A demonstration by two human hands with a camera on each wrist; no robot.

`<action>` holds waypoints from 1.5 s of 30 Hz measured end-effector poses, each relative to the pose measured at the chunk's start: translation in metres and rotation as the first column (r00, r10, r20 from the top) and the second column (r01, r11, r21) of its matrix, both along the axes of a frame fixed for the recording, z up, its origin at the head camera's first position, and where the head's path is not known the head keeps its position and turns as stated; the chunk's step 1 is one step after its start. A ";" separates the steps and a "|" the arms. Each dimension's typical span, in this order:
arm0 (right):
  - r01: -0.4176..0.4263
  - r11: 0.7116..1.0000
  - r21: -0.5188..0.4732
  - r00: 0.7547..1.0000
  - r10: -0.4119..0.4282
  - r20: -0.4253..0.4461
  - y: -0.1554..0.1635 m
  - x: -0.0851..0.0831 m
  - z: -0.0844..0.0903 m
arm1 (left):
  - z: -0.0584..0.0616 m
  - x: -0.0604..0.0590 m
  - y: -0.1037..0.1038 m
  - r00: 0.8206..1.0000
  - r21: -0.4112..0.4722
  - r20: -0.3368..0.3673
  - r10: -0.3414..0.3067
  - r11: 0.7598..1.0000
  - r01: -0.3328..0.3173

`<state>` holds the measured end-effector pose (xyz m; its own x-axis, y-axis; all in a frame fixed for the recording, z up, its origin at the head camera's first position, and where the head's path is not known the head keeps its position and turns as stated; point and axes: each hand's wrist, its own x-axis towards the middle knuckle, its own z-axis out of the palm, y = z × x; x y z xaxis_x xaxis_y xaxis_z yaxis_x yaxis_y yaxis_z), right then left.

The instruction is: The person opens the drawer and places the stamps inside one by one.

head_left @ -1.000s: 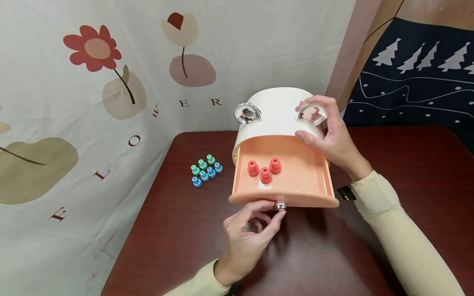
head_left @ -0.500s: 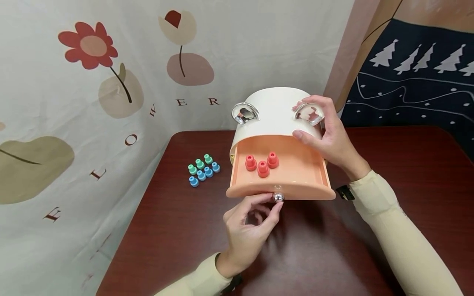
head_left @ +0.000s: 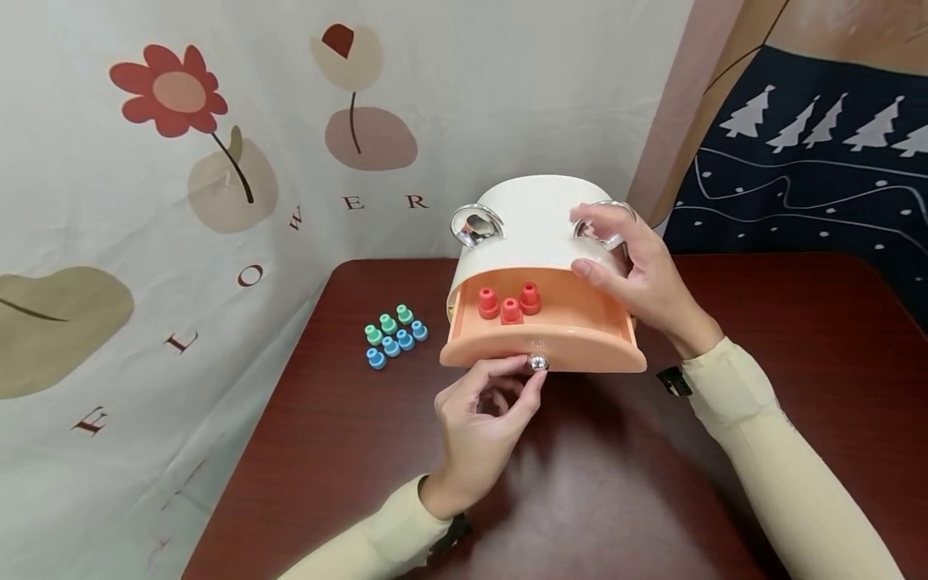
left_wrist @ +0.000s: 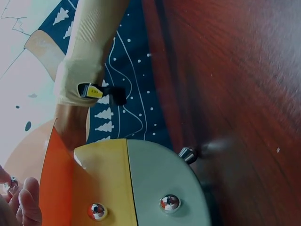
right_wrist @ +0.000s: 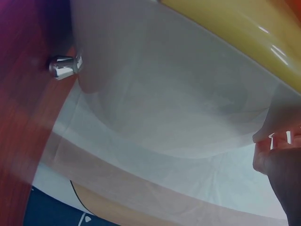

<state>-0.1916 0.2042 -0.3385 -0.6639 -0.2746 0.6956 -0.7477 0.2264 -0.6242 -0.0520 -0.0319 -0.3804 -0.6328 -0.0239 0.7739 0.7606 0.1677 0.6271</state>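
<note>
**Two hands on a small drawer box, three red pieces inside**

The left hand [head_left: 482, 427] pinches the drawer's small silver knob [head_left: 538, 362] between thumb and forefinger, the other fingers curled loosely beneath. The knob sits at the front of a peach drawer [head_left: 544, 350], part-way out of a cream storage box [head_left: 540, 225] standing on a dark red table [head_left: 761, 338]. The right hand [head_left: 638, 270] grips the box's top right side, fingers wrapped over one of two chrome ring handles [head_left: 609, 225], thumb against the front edge; the other ring handle [head_left: 474, 225] is free. The right wrist view shows little more than the pale casing, so how firmly that hand holds is hard to judge.

Three red pegs [head_left: 509, 304] stand upright in the drawer near the casing's lip. On the table to the box's left, well apart from both hands, lies a cluster of green and blue pegs [head_left: 395, 334].

The risks appear modest: the fingertip pinch could slip off the rounded knob, and a sharp jolt might topple the pegs or catch them on the lip.

Behind, a flowered cloth [head_left: 181, 201] carries the scattered letters "FLOWER". No brand is legible.
</note>
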 end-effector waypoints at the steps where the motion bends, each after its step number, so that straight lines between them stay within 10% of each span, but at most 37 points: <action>1: -0.015 1.000 -0.001 1.000 0.015 -0.017 0.000 -0.001 -0.001 | 0.001 -0.002 0.000 1.000 0.000 0.003 0.001 1.000 -0.001; 22: -0.222 0.975 -0.014 0.967 0.222 0.127 0.005 0.001 -0.006 | 0.007 -0.038 0.002 0.998 0.002 0.055 0.013 1.000 -0.014; 45: -0.078 0.991 0.109 0.996 0.074 0.042 0.005 0.007 -0.006 | 0.006 -0.055 0.010 0.993 0.020 0.110 0.048 0.999 -0.050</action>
